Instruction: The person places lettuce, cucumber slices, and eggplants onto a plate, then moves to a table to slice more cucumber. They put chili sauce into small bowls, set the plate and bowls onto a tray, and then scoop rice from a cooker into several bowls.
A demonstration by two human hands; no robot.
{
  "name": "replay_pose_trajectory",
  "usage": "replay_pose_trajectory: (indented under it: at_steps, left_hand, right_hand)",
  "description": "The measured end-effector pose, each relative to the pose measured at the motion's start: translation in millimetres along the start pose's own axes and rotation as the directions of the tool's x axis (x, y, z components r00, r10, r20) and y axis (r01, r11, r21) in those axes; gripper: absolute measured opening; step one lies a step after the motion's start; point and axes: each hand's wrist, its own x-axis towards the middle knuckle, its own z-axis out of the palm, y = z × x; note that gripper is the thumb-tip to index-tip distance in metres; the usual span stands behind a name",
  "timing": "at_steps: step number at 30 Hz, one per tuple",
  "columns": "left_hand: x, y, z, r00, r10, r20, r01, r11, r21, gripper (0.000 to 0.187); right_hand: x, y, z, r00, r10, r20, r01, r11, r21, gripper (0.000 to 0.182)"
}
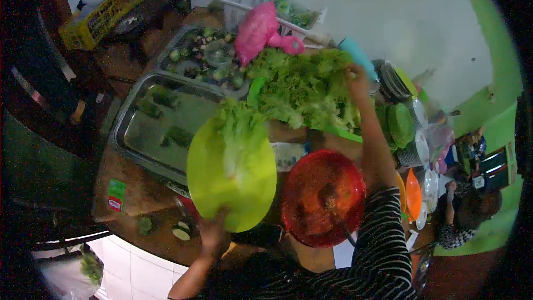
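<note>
My left hand (215, 233) grips the lower rim of a yellow-green plate (255, 189). On that plate lies a lettuce leaf (236, 133), its frilly top reaching past the far rim. My right hand (355, 76) is stretched out to the right side of a heap of lettuce (305, 86) in a green tray (338, 131). Its fingers look curled on a leaf there, though they are small and partly blurred. Below my right forearm is a red bowl (323, 197) of orange-red sauce, with a spoon handle at its lower right.
A metal tray (125, 125) with dark green pieces stands left of the plate, behind it a tray of small round vegetables (177, 53). A pink bag (258, 28) sits at the back. Stacked plates (413, 150) line the right. Cut green pieces (180, 232) lie in front. Another person (463, 211) is at far right.
</note>
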Motion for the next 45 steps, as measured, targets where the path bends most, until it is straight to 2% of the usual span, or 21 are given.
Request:
replay_pose_trajectory:
  at_steps: [1,4,7,9,12,14,16,21,24,26,27,29,31,34,36,39,41,42,43,44,45]
  left_hand:
    - [0,1,3,0.99,-0.141,-0.009,0.135,0.962,-0.237,0.03]
    - [4,8,12,0.913,-0.402,0.075,0.342,0.651,-0.678,0.026]
    - [16,15,8,0.857,-0.492,0.152,0.409,0.47,-0.783,0.023]
    - [21,14,4,0.734,-0.578,0.355,0.537,0.176,-0.825,0.023]
    - [33,32,-14,0.545,-0.67,0.504,0.735,0.093,-0.672,0.023]
    - [6,8,13,0.758,-0.558,0.338,0.61,0.424,-0.669,0.023]
    - [-1,1,21,0.819,-0.496,0.288,0.549,0.532,-0.645,0.023]
    - [7,9,22,0.753,-0.554,0.356,0.575,0.29,-0.765,0.026]
    - [23,23,2,0.801,-0.493,0.34,0.535,0.335,-0.775,0.026]
    - [29,36,-11,0.725,-0.554,0.41,0.558,0.124,-0.82,0.026]
    - [31,40,-14,0.686,-0.574,0.447,0.555,0.014,-0.832,0.027]
    - [34,42,-14,0.628,-0.606,0.488,0.599,-0.024,-0.8,0.028]
    - [35,44,-15,0.6,-0.616,0.509,0.624,-0.038,-0.781,0.03]
    - [33,43,-14,0.615,-0.607,0.503,0.618,-0.025,-0.786,0.032]
    - [28,39,-9,0.639,-0.598,0.485,0.585,-0.033,-0.81,0.031]
    - [31,43,-18,0.617,-0.588,0.523,0.622,-0.043,-0.782,0.031]
    - [22,34,-7,0.789,-0.508,0.345,0.484,0.169,-0.859,0.03]
    - [22,34,-6,0.798,-0.502,0.334,0.469,0.167,-0.867,0.03]
    - [25,35,-8,0.806,-0.496,0.324,0.454,0.165,-0.876,0.029]
    - [29,39,-13,0.744,-0.536,0.399,0.506,0.061,-0.861,0.029]
    - [32,42,-17,0.675,-0.566,0.474,0.549,-0.045,-0.835,0.029]
  right_hand:
    - [5,3,-7,0.998,-0.008,-0.064,0.014,0.996,0.092,0.028]
    - [12,-18,-43,0.922,0.35,0.166,-0.384,0.77,0.509,0.024]
    - [11,-8,-50,0.886,0.381,0.263,-0.416,0.405,0.814,0.025]
    - [5,-43,-63,0.842,0.418,0.342,-0.475,0.273,0.837,0.022]
    - [-1,-55,-61,0.836,0.35,0.422,-0.511,0.218,0.831,0.022]
    - [-7,-64,-56,0.827,0.349,0.441,-0.52,0.177,0.835,0.024]
    - [-19,-98,-55,0.786,0.424,0.449,-0.527,0.082,0.846,0.026]
    - [-53,-117,-44,0.678,0.288,0.676,-0.688,-0.075,0.722,0.028]
    - [-57,-131,-31,0.611,0.325,0.722,-0.731,-0.119,0.672,0.031]
    - [-60,-147,-34,0.572,0.23,0.787,-0.773,-0.168,0.611,0.034]
    - [-62,-178,-38,0.551,0.441,0.708,-0.748,-0.115,0.654,0.039]
    - [-64,-176,-38,0.576,0.07,0.815,-0.754,-0.341,0.562,0.04]
    - [-66,-181,-39,0.583,-0.079,0.808,-0.756,-0.416,0.505,0.039]
    - [-75,-188,-37,0.599,0.079,0.797,-0.749,-0.296,0.592,0.034]
    - [-84,-175,-27,0.618,0.213,0.756,-0.753,-0.113,0.648,0.031]
    - [-84,-180,-27,0.549,0.21,0.809,-0.802,-0.137,0.581,0.028]
    - [-86,-196,-35,0.591,0.232,0.773,-0.795,0.003,0.607,0.03]
    - [-88,-204,-39,0.612,0.242,0.752,-0.785,0.075,0.615,0.031]
    - [-96,-195,-35,0.792,0.256,0.553,-0.586,0.573,0.573,0.034]
    - [-109,-178,-25,0.924,0.134,0.359,-0.257,0.912,0.321,0.038]
    - [-113,-176,-24,0.952,0.073,0.297,-0.128,0.977,0.169,0.04]
